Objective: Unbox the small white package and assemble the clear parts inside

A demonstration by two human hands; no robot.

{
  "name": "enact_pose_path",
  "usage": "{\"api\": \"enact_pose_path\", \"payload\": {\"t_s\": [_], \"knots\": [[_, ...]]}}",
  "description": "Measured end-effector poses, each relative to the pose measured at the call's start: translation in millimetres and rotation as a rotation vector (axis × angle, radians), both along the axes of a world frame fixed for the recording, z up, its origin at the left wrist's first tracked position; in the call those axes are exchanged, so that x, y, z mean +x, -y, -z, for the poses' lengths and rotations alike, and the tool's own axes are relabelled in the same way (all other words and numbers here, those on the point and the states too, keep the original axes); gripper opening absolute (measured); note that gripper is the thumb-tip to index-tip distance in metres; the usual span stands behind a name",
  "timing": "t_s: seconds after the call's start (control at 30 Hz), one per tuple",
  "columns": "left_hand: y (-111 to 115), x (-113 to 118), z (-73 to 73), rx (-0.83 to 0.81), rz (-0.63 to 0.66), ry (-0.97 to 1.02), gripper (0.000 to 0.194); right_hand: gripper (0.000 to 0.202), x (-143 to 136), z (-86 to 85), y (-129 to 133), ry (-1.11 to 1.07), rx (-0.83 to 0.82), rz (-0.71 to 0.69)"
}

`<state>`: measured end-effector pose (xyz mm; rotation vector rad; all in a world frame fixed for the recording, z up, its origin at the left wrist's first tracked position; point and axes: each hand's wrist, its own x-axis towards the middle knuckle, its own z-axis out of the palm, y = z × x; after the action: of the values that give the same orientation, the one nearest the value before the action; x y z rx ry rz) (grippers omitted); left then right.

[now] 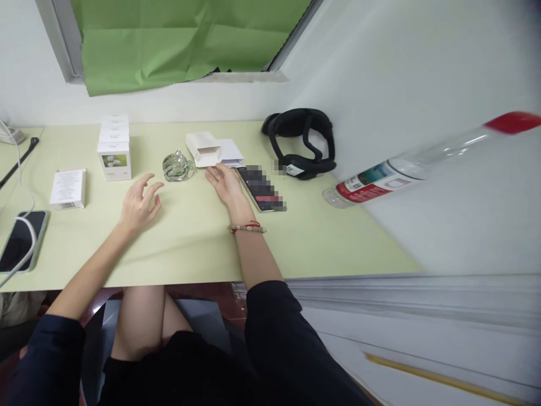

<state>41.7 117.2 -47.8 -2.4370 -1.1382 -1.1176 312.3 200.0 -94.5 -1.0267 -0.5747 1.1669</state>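
Note:
My left hand (139, 204) hovers over the pale green table (190, 242), fingers spread and empty, a little left of a clear glass perfume bottle (177, 166). My right hand (226, 183) lies flat on the table with its fingers apart, holding nothing. Its fingertips reach toward an open white carton (203, 149) lying on its side with its flap (230, 151) out. A dark phone (260, 189) lies just right of that hand. A bead bracelet is on my right wrist.
A stack of white boxes (114, 148) stands at the back left, another white box (67, 189) lies flat further left. A phone with a cable (19, 239) sits at the left edge. A black headset (302, 141) and a plastic bottle (422, 166) are at the right.

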Motion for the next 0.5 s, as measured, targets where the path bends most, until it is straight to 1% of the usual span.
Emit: {"api": "enact_pose_path", "payload": {"t_s": [0.2,0.3,0.37,0.5], "knots": [[-1,-1,-0.3,0.019,0.025,0.018,0.028,0.022,0,-3.9,3,-0.029,-0.02,0.012],[-2,-2,1.1,-0.029,0.011,0.041,0.029,0.023,1,-5.4,7,-0.002,-0.022,0.004],[-5,-4,2.4,-0.051,-0.032,0.061,0.03,0.024,0,-6.4,10,0.022,-0.02,-0.015],[-15,-11,5.3,-0.001,-0.176,0.151,0.036,0.025,-3,-8.4,16,0.09,-0.028,-0.031]]}}
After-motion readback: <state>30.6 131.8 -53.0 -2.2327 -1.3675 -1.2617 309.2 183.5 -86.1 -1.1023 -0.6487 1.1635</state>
